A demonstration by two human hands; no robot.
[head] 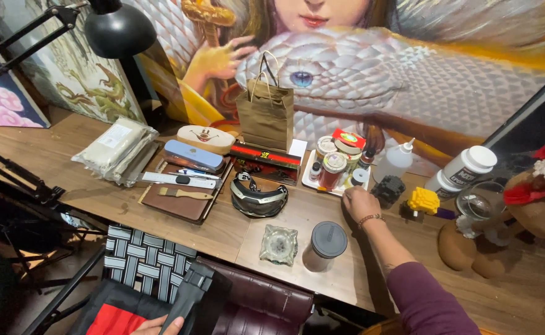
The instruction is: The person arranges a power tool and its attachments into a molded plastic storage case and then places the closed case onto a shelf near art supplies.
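Right hand [358, 202] reaches to the tray [310, 180] of jars, fingers curled, grip hidden. Left hand [158, 324] grips a black tool [189, 296]. Next: close on something small.

White tray [310, 180] on the wooden desk crowded with small upright paint jars, red-lidded jar [333, 169] tallest at its middle, small roll, perhaps tape [359, 177], at the tray's right end, black folded object [192, 294] low at the near edge.
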